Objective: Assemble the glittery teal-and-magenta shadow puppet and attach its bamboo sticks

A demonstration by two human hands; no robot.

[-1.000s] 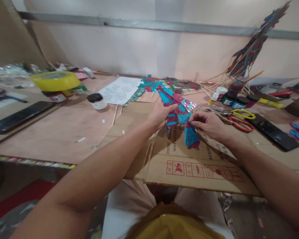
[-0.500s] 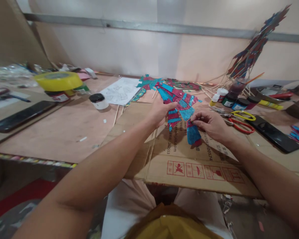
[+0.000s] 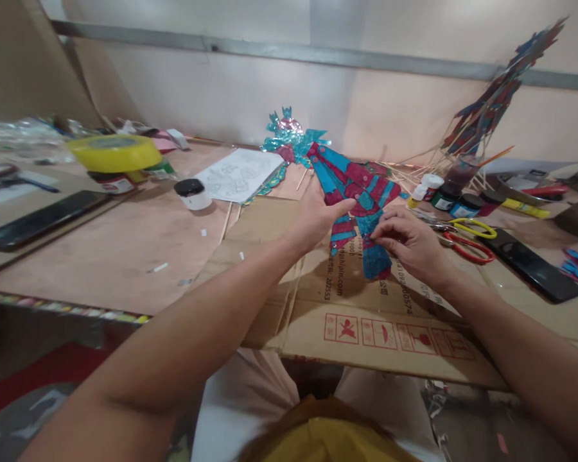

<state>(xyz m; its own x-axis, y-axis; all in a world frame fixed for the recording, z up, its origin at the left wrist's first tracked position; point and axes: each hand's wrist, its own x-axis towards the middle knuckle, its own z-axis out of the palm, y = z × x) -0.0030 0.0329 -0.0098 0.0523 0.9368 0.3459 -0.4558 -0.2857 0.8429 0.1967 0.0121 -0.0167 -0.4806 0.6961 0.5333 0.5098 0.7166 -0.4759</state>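
Just below jointed figure (image 3: 366,174) and hands (image 3: 315,220) (image 3: 409,244), cardboard (image 3: 304,333) with sideways "202553" (image 3: 328,280)

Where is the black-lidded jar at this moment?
In the head view, the jar stands on the table, left of the left hand, beside the drawing sheet.

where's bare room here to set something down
Mostly bare: pinkish tabletop between the left flat black device and brown cardboard sheet, bar small white scraps. Crowded: right side, with red-and-yellow-handled metal scissors and small dark-lidded jars.
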